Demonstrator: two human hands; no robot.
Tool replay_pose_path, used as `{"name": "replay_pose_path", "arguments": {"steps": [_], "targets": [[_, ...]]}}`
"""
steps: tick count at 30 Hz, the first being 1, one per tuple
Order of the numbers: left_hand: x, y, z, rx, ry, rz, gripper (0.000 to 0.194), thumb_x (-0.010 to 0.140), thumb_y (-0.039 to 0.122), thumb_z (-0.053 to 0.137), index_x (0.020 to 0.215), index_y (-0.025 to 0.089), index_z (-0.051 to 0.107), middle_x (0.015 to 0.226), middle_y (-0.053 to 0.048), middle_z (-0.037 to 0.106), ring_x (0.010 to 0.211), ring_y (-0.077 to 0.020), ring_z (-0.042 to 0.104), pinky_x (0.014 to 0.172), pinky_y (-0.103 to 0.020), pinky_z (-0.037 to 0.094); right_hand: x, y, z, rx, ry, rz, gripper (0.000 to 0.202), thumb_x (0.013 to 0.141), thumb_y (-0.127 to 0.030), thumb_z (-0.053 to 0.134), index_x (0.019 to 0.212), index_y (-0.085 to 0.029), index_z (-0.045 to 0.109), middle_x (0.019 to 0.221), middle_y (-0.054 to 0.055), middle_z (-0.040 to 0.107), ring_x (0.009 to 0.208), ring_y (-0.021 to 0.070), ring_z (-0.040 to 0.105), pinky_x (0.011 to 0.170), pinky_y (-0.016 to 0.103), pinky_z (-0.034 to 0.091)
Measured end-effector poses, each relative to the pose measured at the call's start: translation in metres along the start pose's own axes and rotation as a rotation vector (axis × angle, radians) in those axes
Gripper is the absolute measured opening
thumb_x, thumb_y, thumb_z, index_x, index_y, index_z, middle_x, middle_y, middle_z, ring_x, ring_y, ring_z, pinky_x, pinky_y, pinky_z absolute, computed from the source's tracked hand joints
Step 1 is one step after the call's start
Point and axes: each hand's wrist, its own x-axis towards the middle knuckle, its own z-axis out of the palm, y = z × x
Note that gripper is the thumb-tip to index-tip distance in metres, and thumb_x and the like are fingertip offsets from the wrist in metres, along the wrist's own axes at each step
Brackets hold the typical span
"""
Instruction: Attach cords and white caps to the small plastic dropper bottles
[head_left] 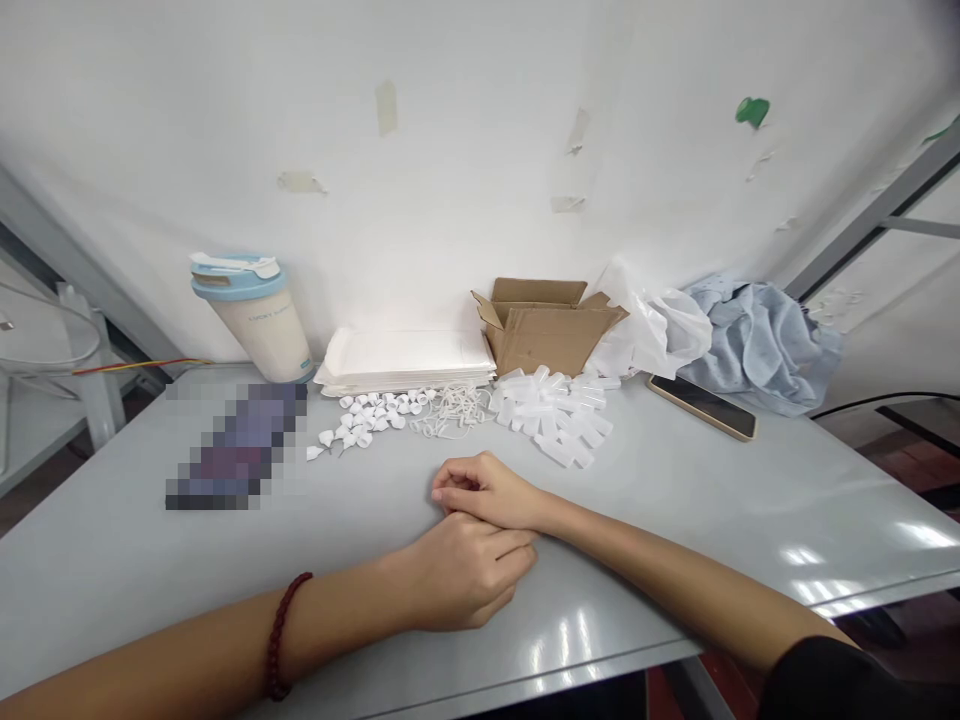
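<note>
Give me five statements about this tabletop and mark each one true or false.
1. A red beaded bracelet circles the wrist behind the left hand. True.
2. The cardboard box is closed. False: the box has its flaps open.
3. White cords lie between white caps and translucent pieces. True.
4. The cup lies on its side. False: the cup stands upright.
5. The phone is right of the translucent pieces. True.
</note>
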Motion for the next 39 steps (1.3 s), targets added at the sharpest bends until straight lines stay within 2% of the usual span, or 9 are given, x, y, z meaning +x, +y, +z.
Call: {"name": "replay_pose_path", "arguments": {"steps": [19, 22, 24, 26, 28, 32, 35, 39], "targets": [[0.0, 0.0, 0.0, 0.003, 0.0, 0.001, 0.024, 0.085, 0.011, 0.043, 0.1, 0.013, 0.062, 0.088, -0.009, 0.07, 0.071, -0.018, 0.063, 0.062, -0.028, 0.05, 0.0, -0.001, 0.001, -0.033, 0.01, -0.003, 0.011, 0.084, -0.023, 0.058, 0.077, -0.015, 0.063, 0.061, -0.004, 0.053, 0.059, 0.0088, 0.046, 0.058, 0.022, 0.04], [0.0, -0.001, -0.001, 0.029, -0.001, 0.035, 0.022, 0.087, 0.01, 0.043, 0.097, 0.013, 0.062, 0.083, -0.008, 0.069, 0.069, -0.0172, 0.063, 0.062, -0.027, 0.05, 0.0, -0.002, 0.003, -0.036, 0.013, -0.004, 0.012, 0.084, -0.024, 0.058, 0.077, -0.016, 0.063, 0.061, -0.004, 0.053, 0.059, 0.009, 0.047, 0.058, 0.022, 0.04], [-0.001, -0.005, -0.006, 0.068, 0.042, 0.085, 0.021, 0.088, 0.008, 0.043, 0.092, 0.014, 0.063, 0.076, -0.007, 0.067, 0.066, -0.0161, 0.06, 0.062, -0.027, 0.049, -0.003, -0.004, 0.0, -0.029, 0.058, -0.004, 0.012, 0.083, -0.024, 0.059, 0.075, -0.016, 0.062, 0.06, -0.004, 0.053, 0.059, 0.0092, 0.047, 0.057, 0.022, 0.039], [-0.003, -0.014, -0.017, 0.127, 0.131, 0.099, 0.023, 0.089, 0.007, 0.042, 0.089, 0.015, 0.063, 0.072, -0.006, 0.065, 0.065, -0.016, 0.058, 0.064, -0.028, 0.048, -0.01, -0.008, -0.01, -0.009, 0.156, 0.005, 0.014, 0.082, -0.026, 0.059, 0.073, -0.015, 0.061, 0.061, -0.003, 0.054, 0.058, 0.0095, 0.049, 0.056, 0.022, 0.04], [-0.006, -0.029, -0.033, 0.183, 0.233, 0.011, 0.024, 0.09, 0.009, 0.041, 0.09, 0.015, 0.063, 0.074, -0.007, 0.064, 0.071, -0.0178, 0.058, 0.068, -0.03, 0.047, -0.019, -0.013, -0.028, -0.007, 0.276, 0.01, 0.016, 0.084, -0.03, 0.056, 0.076, -0.016, 0.059, 0.063, -0.002, 0.057, 0.056, 0.0102, 0.051, 0.054, 0.023, 0.04], [-0.017, -0.066, -0.065, 0.318, 0.308, -0.45, 0.022, 0.092, 0.014, 0.042, 0.088, 0.015, 0.064, 0.081, -0.009, 0.065, 0.083, -0.0224, 0.054, 0.072, -0.033, 0.045, -0.035, -0.017, -0.068, -0.254, 0.634, -0.052, 0.018, 0.084, -0.033, 0.054, 0.077, -0.017, 0.059, 0.07, 0.002, 0.063, 0.061, 0.0123, 0.055, 0.055, 0.024, 0.041], [-0.022, -0.087, -0.073, 0.236, 0.188, -0.625, 0.023, 0.09, 0.023, 0.044, 0.083, 0.016, 0.065, 0.076, -0.007, 0.064, 0.085, -0.0248, 0.053, 0.071, -0.034, 0.043, -0.038, -0.012, -0.085, -0.47, 0.766, -0.124, 0.014, 0.083, -0.029, 0.054, 0.077, -0.017, 0.058, 0.074, 0.004, 0.063, 0.068, 0.0152, 0.058, 0.055, 0.025, 0.041], [-0.015, -0.095, -0.066, 0.144, 0.014, -0.737, 0.027, 0.086, 0.032, 0.048, 0.077, 0.015, 0.067, 0.072, -0.009, 0.063, 0.084, -0.0277, 0.053, 0.07, -0.038, 0.044, -0.033, 0.003, -0.093, -0.759, 0.767, -0.195, 0.009, 0.083, -0.017, 0.05, 0.084, -0.018, 0.058, 0.084, 0.006, 0.064, 0.073, 0.0169, 0.059, 0.064, 0.028, 0.045]]}}
